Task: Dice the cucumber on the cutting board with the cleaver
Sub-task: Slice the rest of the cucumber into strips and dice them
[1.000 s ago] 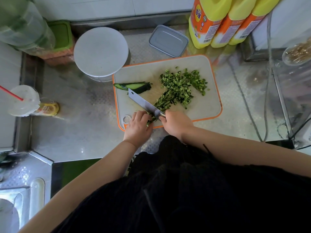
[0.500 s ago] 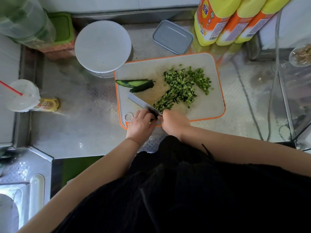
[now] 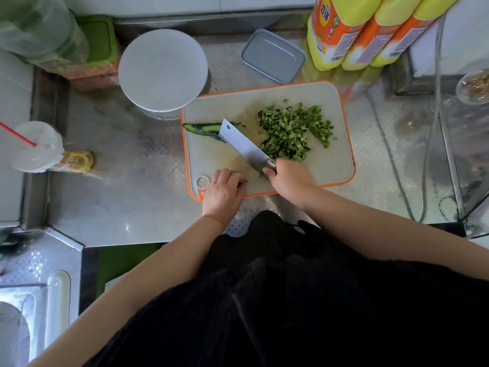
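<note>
Person is working at the cutting board (image 3: pixel 333 168), landmark for all below. Right hand (image 3: pixel 291 181) is gripping the cleaver (image 3: pixel 244 147) handle at the board's near edge, fingers wrapped round it; blade is reaching across toward the board's far-left part, its tip over the uncut cucumber piece (image 3: pixel 203 128). Left hand (image 3: pixel 223 190) is sitting at the board's near-left corner, fingers curled, possibly pinching a dark scrap; cannot tell. Diced pile (image 3: pixel 291 131) is lying on the board's right-centre. Step looks like fetching the last piece; next move likely needs dragging it to centre and pinning it with the left hand before chopping.
</note>
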